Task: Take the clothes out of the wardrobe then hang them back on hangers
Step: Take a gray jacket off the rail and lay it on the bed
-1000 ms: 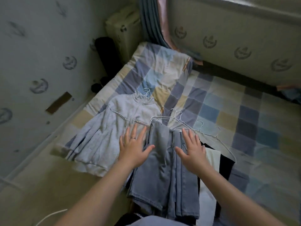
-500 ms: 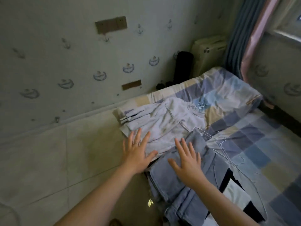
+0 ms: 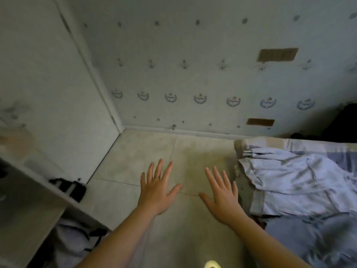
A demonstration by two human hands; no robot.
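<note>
Hands (image 3: 157, 190) (image 3: 222, 198) spread empty, blurred garment (image 3: 301, 182) cut off right

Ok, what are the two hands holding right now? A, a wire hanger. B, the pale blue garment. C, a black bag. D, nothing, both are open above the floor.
D: the left hand and the right hand both show straight, spread fingers over the floor tiles with nothing in them, while the pale blue garment lies ungripped on the bed to the right.
</note>
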